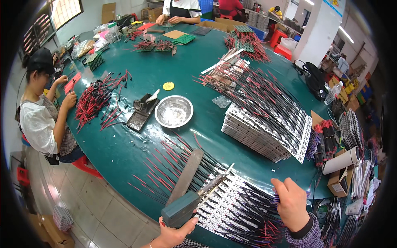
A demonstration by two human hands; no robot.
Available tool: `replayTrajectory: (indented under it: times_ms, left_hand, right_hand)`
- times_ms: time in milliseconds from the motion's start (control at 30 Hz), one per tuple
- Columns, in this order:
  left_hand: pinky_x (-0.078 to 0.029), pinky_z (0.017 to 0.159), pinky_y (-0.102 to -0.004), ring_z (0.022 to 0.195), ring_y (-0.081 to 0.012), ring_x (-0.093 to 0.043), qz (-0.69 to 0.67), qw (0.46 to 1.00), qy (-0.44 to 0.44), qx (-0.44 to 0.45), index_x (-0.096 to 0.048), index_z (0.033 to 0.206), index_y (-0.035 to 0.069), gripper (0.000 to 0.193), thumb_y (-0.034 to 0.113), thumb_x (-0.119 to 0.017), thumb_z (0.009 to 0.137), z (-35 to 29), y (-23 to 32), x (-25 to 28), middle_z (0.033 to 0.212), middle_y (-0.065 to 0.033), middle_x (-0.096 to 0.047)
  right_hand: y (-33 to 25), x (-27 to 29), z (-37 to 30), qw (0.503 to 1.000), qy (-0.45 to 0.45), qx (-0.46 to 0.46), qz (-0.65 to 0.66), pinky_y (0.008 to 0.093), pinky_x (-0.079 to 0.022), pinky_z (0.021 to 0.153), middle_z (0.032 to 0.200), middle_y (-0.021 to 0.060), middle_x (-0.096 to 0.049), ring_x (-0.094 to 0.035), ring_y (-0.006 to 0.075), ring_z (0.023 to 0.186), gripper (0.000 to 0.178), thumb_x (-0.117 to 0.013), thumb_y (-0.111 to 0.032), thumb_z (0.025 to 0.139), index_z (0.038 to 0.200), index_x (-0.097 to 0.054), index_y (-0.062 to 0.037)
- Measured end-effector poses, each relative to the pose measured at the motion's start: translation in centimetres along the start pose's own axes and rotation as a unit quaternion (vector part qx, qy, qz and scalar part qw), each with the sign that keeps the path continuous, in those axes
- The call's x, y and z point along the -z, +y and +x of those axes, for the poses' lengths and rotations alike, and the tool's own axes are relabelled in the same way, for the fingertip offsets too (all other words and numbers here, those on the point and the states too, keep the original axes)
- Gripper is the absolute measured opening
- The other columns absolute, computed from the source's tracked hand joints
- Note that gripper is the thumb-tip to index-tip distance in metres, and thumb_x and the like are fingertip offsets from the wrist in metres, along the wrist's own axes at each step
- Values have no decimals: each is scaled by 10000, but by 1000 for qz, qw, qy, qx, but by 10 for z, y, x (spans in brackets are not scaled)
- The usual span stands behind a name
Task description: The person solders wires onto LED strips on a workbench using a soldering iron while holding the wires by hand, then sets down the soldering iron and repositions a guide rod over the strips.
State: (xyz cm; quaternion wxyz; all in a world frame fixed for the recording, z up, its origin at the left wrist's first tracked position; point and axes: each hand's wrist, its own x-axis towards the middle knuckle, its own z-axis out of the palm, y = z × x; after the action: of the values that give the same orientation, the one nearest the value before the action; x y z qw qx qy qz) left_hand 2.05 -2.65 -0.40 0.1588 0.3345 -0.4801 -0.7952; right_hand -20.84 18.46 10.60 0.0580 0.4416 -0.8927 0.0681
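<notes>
Wired panel (229,200) lies flat at five o'clock on the green bench (194,68), dark leads fanning out both ways! Left hand (178,232), six o'clock, wraps around a dark-green tool (180,210); its metal nose reaches over the panel, though contact I can't tell. Right hand (291,202), four o'clock, curls its fingers at the leads' far ends, perhaps to steady them; whether it pinches any, I can't tell. Metal bar (187,175) at six crosses the leads, probably weighing them down. Over at three, stacked boards (252,136) sit just beyond the work, likely for easy reach. Shiny bench now: steel bowl (190,110) towards ten, co-worker (39,120) seated at nine, white pillar (310,41) at two, tiled floor (107,206) between seven and eight.
</notes>
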Motion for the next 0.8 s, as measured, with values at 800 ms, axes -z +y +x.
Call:
replayTrajectory:
  times_ms: [800]
  left_hand:
    - [-431, 479, -242, 526, -96, -560, -3, 999, -10, -54, -691, 1070, -53, 210, -17, -771, 879, -15, 20, -5, 698, -41, -645]
  right_hand:
    - [68, -95, 1, 910, -197, -17, -365, 407, -442, 661, 854, 56, -612, -622, 239, 816, 134, -639, -155, 879, 918, -712, -50]
